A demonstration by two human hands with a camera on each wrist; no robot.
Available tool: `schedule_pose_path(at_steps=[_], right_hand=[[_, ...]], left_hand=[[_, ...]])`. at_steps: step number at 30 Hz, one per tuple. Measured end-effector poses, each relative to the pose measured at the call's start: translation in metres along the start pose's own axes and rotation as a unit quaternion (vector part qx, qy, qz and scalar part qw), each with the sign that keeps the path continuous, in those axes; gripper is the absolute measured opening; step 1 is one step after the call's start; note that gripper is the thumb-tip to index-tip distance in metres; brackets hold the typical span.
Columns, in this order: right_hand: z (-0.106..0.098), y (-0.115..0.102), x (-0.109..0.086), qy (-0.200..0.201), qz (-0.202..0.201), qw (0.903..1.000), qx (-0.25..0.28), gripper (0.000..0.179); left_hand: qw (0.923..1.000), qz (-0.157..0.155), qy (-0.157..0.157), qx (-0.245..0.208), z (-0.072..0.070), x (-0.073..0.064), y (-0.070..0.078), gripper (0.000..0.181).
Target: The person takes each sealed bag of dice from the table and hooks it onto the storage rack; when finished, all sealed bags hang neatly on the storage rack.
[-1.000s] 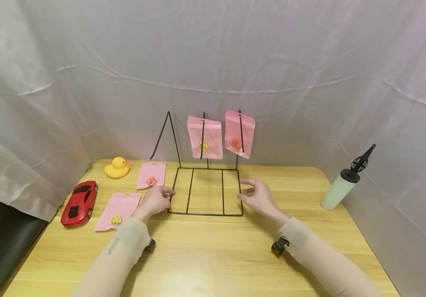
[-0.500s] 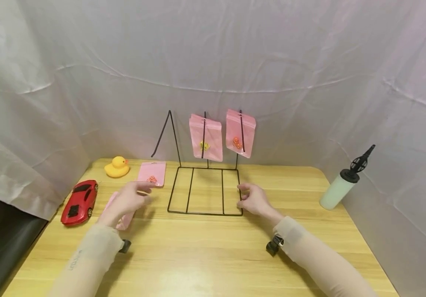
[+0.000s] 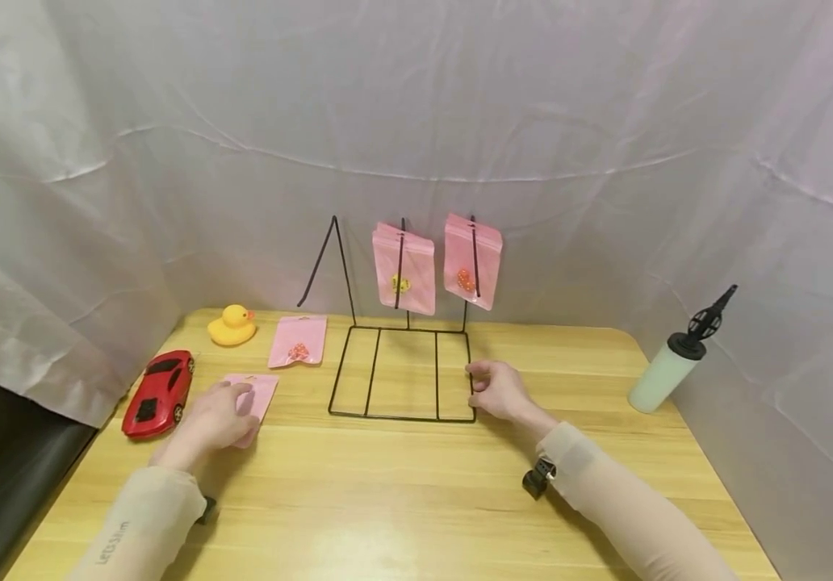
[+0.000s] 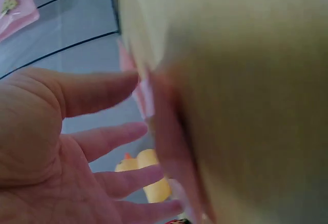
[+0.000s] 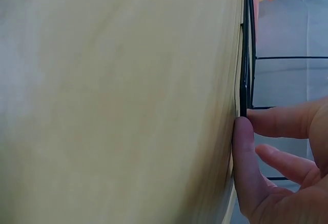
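My left hand (image 3: 216,415) is over a pink zip bag (image 3: 262,394) lying on the table. In the left wrist view the fingers of the left hand (image 4: 77,147) are spread, thumb apart, beside the bag's raised-looking edge; firm contact is unclear. My right hand (image 3: 500,393) has thumb and index fingertips at the right side wire of a black wire display rack (image 3: 402,417); in the right wrist view the hand (image 5: 287,172) pinches that wire. Two hooks of the rack carry pink bags (image 3: 416,254) (image 3: 485,250), while its left hook (image 3: 318,262) has none.
Another pink bag (image 3: 299,339) with red pieces lies left of the rack. A yellow rubber duck (image 3: 231,327) and a red toy car (image 3: 160,395) stand at the far left. A pale green hand pump (image 3: 663,375) stands at the right, by the curtain (image 3: 569,121).
My left hand has left the rack's left side and moved left and toward me, over the nearer pink bag. The right hand stays at the rack's right wire.
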State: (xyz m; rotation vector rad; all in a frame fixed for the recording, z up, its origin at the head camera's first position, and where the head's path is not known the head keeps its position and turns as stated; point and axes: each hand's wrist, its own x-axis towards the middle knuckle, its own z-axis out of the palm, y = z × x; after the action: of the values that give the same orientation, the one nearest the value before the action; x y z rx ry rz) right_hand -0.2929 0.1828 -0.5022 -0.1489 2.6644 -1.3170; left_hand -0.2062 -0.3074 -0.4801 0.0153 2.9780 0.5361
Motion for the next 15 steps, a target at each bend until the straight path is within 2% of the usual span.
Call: schedule_pose_path(at_steps=[3,5,11,15], right_hand=[[0.000,0.000,0.000,-0.004,-0.002,1.0000,-0.002,0.062],[0.001,-0.001,0.000,-0.004,-0.001,1.0000,-0.005,0.062],[0.001,-0.001,0.001,-0.001,0.005,1.0000,-0.002,0.064],[0.000,0.000,0.000,-0.002,0.005,1.0000,0.001,0.064]], left_hand=[[0.9999,-0.012,0.003,0.006,0.009,0.004,-0.010,0.071],[0.9996,-0.029,0.002,0.000,0.008,0.004,-0.013,0.071],[0.9963,-0.073,-0.013,-0.044,-0.009,-0.007,-0.002,0.081],[0.9935,-0.093,-0.012,-0.065,-0.016,-0.010,-0.003,0.080]])
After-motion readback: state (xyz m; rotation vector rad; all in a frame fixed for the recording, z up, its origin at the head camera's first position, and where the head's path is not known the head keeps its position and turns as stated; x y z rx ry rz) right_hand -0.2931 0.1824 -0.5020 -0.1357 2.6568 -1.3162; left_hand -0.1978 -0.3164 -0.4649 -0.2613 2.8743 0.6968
